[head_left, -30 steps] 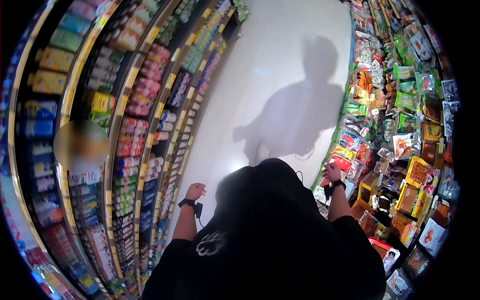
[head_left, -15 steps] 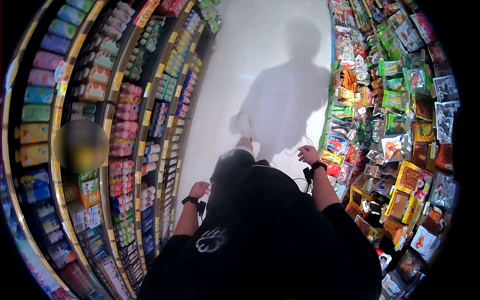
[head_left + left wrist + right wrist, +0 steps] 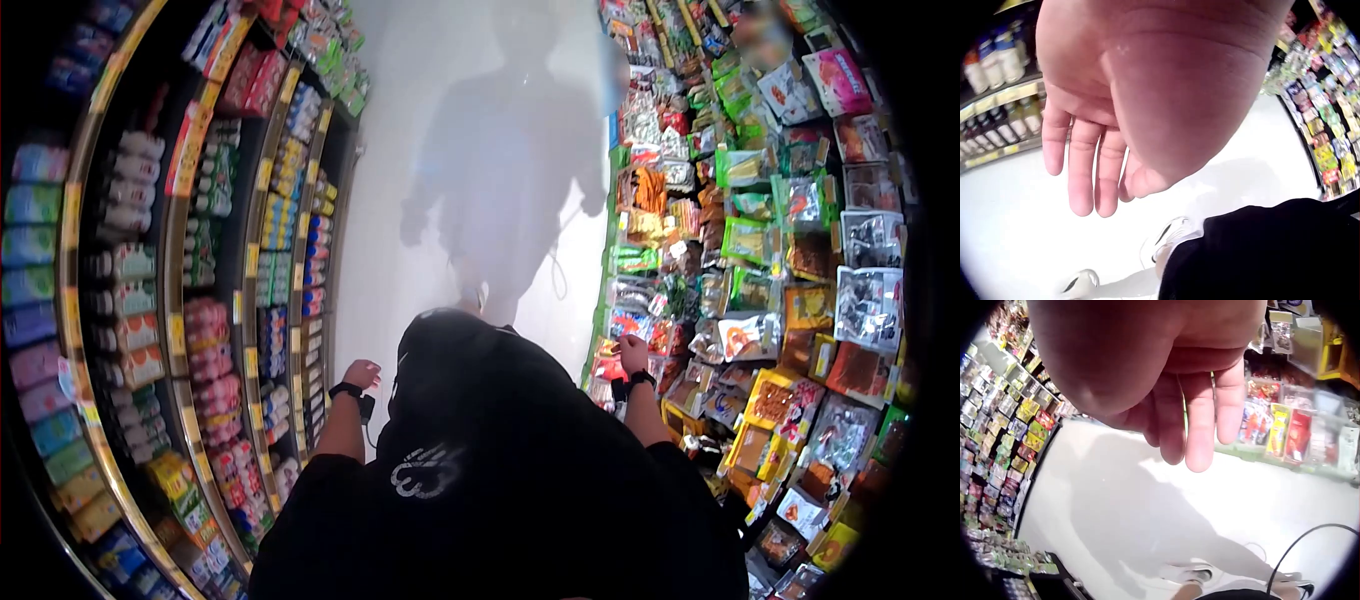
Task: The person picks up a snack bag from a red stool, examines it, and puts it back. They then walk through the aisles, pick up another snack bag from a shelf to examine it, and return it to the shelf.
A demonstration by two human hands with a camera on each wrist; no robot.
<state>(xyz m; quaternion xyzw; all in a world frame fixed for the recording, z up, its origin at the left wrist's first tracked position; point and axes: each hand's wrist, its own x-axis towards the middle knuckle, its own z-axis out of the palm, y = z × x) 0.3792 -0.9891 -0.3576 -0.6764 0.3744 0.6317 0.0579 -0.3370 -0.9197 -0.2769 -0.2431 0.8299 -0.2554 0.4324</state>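
The left hand [image 3: 1147, 94] is hanging open over the pale floor [image 3: 378, 285], its fingers pointing downward, spread slightly apart and holding nothing. The right hand [image 3: 1147, 362] is also hanging open, its fingers extending loosely downward and holding nothing. In the head view, the two hands are flanking the dark shirt [image 3: 520, 450], which is bearing a white print [image 3: 425, 472]. A black band [image 3: 347, 389] is encircling the left wrist, and a second band [image 3: 641, 378] is encircling the right wrist. The tiered shelves [image 3: 172, 340] are running along the left side of the aisle and are carrying bottles [image 3: 1009, 57] in upright rows; the left hand is staying clear of them. The packet display [image 3: 603, 312] is running along the right side, its green lower edge bordering the floor. The right hand is hanging nearest to this display; in the right wrist view, a yellow packet [image 3: 1278, 430] and a red packet [image 3: 1298, 434] are standing side by side in it, just beyond the fingers. Whether the right hand is touching any packet cannot be told. A person-shaped shadow [image 3: 515, 160] is falling on the floor ahead. A black cable [image 3: 1297, 540] is curving above the floor at the lower right of the right wrist view.
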